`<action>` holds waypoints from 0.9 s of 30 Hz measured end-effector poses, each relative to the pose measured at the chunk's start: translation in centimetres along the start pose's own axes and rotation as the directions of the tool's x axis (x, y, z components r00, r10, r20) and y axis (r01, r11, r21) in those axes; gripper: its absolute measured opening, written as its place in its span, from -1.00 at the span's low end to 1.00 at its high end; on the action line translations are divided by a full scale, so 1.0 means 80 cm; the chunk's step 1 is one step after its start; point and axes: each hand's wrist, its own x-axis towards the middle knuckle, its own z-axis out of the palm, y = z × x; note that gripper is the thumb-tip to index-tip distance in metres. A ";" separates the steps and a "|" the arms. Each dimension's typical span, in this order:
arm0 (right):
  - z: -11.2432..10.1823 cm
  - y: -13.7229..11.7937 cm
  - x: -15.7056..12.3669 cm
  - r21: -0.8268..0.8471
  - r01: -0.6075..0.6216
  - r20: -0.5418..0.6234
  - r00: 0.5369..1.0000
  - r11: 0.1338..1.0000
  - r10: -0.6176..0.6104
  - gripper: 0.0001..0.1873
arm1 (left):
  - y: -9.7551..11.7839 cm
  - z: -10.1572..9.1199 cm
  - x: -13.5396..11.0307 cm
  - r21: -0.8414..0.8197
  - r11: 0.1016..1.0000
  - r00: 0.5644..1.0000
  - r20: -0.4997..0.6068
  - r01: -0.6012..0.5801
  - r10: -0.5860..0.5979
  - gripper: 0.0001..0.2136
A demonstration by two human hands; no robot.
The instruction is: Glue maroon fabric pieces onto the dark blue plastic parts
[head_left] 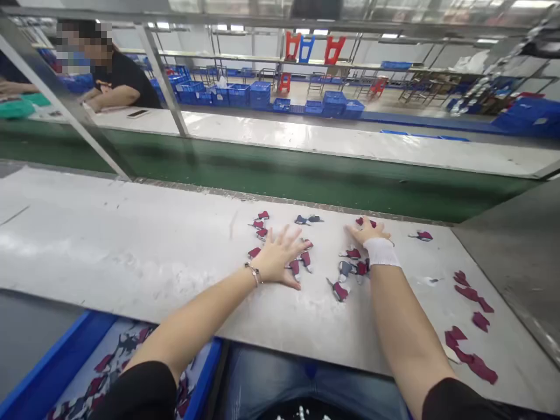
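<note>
My left hand (282, 256), with a bracelet at the wrist, lies palm down over the white worktop, fingers spread. Small maroon-and-grey pieces (294, 267) sit beside and partly under it; their exact kind is unclear. My right hand (371, 233), with a white band at the wrist, is also palm down with fingers apart. It covers part of a maroon piece (359, 221) near the far edge. Several similar pieces (340, 290) lie between the hands. A short row of them (259, 224) is left of my left fingertips, and two dark grey pieces (301, 220) lie beyond.
Plain maroon pieces (481, 368) are scattered at the right. A blue bin (83, 338) with many pieces stands below the near edge at left. Metal posts (164, 81) and a green belt (262, 169) lie beyond the worktop (131, 251). A co-worker (126, 79) sits across.
</note>
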 end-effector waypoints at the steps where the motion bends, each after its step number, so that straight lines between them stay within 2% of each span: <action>1: 0.002 0.001 0.004 0.003 0.009 0.009 1.000 1.000 -0.009 -0.31 | 0.009 0.005 0.012 0.010 0.999 0.999 0.000 -0.047 0.047 0.06; 3: 0.009 0.004 0.005 0.002 0.070 0.027 0.997 0.998 -0.070 -0.33 | 0.025 0.015 0.029 0.023 0.997 0.997 -0.002 -0.079 0.079 -0.10; 6: 0.026 0.014 -0.010 -0.005 0.199 0.042 0.979 0.980 -0.198 -0.31 | 0.036 0.020 0.039 0.043 0.999 1.000 -0.027 -0.003 0.005 -0.37; 9: 0.040 0.034 -0.028 -0.008 0.285 0.045 0.958 0.959 -0.284 -0.25 | 0.033 0.013 0.035 0.064 0.991 0.991 -0.074 0.116 -0.111 -0.40; 12: 0.042 0.054 -0.042 0.003 0.346 0.056 0.937 0.938 -0.345 -0.27 | 0.027 0.001 0.042 0.080 0.977 0.976 -0.106 0.198 -0.189 -0.41; 16: 0.034 0.072 -0.054 0.010 0.369 0.019 0.929 0.930 -0.369 -0.33 | 0.023 -0.006 0.092 0.085 0.965 0.964 -0.120 0.247 -0.236 -0.54; 20: 0.028 0.083 -0.068 0.006 0.386 0.008 0.922 0.922 -0.386 -0.42 | 0.023 -0.003 0.154 0.094 0.958 0.960 -0.097 0.271 -0.263 -0.54; 23: 0.029 0.093 -0.086 0.012 0.474 0.065 0.878 0.881 -0.474 -0.39 | 0.026 -0.003 0.166 0.103 0.957 0.963 -0.056 0.270 -0.265 -0.57; 27: 0.033 0.103 -0.110 0.009 0.621 0.189 0.768 0.784 -0.611 -0.08 | 0.042 -0.003 0.133 0.104 0.979 0.983 0.034 0.176 -0.180 -0.64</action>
